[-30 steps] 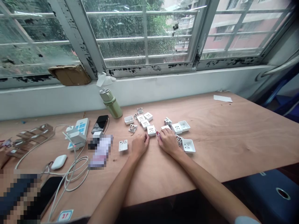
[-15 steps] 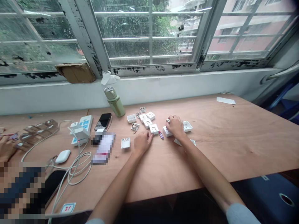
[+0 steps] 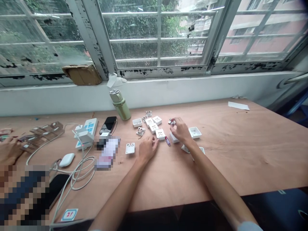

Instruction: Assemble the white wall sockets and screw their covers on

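Right hand point(image 3: 181, 131) released 1 screwdriver point(image 3: 167, 141), pinching 1 small part point(image 3: 170, 122); left hand point(image 3: 147, 148) by 4 sockets point(image 3: 153, 128), grip unclear.

There are four clustered white sockets point(image 3: 153, 128), one screwdriver point(image 3: 167, 141), one flask point(image 3: 122, 108), one power strip point(image 3: 90, 127).

soft daylight enters through the windows point(image 3: 134, 35), white reflections streaking the glass; worktop point(image 3: 240, 144) evenly lit, faint shadows; lower-left area pixelated, margins stretched.
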`<control>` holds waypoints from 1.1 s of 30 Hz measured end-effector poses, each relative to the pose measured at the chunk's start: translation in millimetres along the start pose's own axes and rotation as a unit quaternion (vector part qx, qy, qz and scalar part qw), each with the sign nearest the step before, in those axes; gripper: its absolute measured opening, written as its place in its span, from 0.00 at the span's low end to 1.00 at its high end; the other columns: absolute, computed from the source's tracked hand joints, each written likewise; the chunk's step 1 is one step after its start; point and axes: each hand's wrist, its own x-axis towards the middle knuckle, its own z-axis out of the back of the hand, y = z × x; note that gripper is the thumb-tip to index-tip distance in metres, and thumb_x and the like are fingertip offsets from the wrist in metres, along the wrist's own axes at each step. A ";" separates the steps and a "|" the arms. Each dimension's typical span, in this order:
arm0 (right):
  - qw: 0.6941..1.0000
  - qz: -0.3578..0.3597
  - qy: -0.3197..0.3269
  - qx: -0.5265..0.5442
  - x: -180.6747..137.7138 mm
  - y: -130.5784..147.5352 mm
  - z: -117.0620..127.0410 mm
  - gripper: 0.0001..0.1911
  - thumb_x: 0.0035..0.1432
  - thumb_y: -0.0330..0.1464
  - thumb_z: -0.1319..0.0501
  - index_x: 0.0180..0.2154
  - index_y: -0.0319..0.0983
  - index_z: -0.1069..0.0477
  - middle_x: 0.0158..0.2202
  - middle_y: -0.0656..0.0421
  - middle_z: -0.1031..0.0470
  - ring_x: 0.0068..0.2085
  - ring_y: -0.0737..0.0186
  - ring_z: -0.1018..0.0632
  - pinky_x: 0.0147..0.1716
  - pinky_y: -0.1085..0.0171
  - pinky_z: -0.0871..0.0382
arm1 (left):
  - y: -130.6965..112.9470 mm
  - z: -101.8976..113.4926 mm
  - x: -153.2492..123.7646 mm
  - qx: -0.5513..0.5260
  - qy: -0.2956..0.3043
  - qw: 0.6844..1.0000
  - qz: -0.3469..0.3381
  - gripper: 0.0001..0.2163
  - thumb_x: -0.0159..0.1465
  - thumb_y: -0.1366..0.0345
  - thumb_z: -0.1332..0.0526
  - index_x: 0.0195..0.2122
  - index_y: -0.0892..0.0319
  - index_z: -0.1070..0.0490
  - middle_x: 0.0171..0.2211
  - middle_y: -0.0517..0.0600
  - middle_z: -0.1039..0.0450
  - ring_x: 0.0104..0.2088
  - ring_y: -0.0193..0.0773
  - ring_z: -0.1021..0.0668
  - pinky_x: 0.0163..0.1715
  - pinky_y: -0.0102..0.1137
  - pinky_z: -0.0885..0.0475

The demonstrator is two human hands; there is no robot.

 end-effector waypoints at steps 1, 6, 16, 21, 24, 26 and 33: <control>0.999 0.030 0.011 0.041 -3.8 5.9 1.9 0.15 0.57 0.27 0.46 0.47 0.37 0.33 0.47 0.51 0.28 0.43 0.58 0.25 0.41 0.64 0.34 | -0.5 0.5 -2.1 -0.010 -0.019 1.000 -0.001 0.13 0.68 0.54 0.47 0.39 0.57 0.32 0.39 0.52 0.27 0.36 0.40 0.24 0.32 0.30 0.33; 0.973 0.094 0.076 0.195 -27.3 23.1 3.6 0.17 0.52 0.27 0.43 0.46 0.39 0.34 0.43 0.55 0.27 0.39 0.61 0.26 0.37 0.65 0.32 | -6.3 1.9 -12.9 -0.045 -0.101 0.989 -0.094 0.22 0.65 0.55 0.42 0.57 0.58 0.42 0.55 0.59 0.36 0.55 0.46 0.29 0.48 0.36 0.29; 0.937 0.103 0.166 0.289 -46.7 21.5 -13.6 0.26 0.46 0.24 0.42 0.50 0.41 0.35 0.42 0.56 0.25 0.39 0.60 0.25 0.39 0.60 0.30 | -5.5 -6.4 -23.8 -0.034 -0.059 0.984 -0.164 0.17 0.62 0.64 0.41 0.52 0.55 0.37 0.48 0.53 0.28 0.48 0.45 0.25 0.45 0.36 0.28; 0.942 0.118 0.137 0.282 -50.4 22.3 -21.9 0.25 0.49 0.25 0.42 0.51 0.40 0.34 0.46 0.54 0.26 0.46 0.57 0.25 0.48 0.56 0.31 | -8.0 0.2 -27.1 -0.015 -0.034 0.993 -0.113 0.14 0.59 0.60 0.39 0.45 0.56 0.33 0.42 0.52 0.26 0.42 0.44 0.24 0.40 0.34 0.30; 0.947 0.121 0.134 0.264 -52.3 21.9 -21.8 0.21 0.52 0.27 0.42 0.49 0.38 0.32 0.45 0.53 0.26 0.45 0.57 0.25 0.47 0.57 0.30 | -9.9 2.4 -27.3 0.007 -0.017 0.996 -0.085 0.11 0.59 0.58 0.39 0.41 0.56 0.32 0.39 0.52 0.26 0.39 0.43 0.25 0.36 0.33 0.32; 0.947 0.129 0.138 0.260 -53.5 22.3 -20.9 0.20 0.53 0.27 0.42 0.49 0.38 0.31 0.44 0.53 0.26 0.45 0.58 0.25 0.46 0.57 0.30 | -10.7 3.0 -27.2 0.020 -0.008 0.997 -0.075 0.10 0.60 0.57 0.39 0.38 0.56 0.32 0.38 0.51 0.26 0.37 0.42 0.25 0.33 0.33 0.34; 0.955 0.137 0.109 0.240 -56.4 23.2 -21.1 0.15 0.53 0.24 0.43 0.43 0.40 0.29 0.41 0.55 0.26 0.43 0.59 0.25 0.44 0.59 0.30 | -11.5 1.9 -25.9 0.051 0.015 0.997 -0.060 0.10 0.61 0.56 0.41 0.33 0.57 0.33 0.35 0.51 0.26 0.35 0.41 0.26 0.30 0.32 0.39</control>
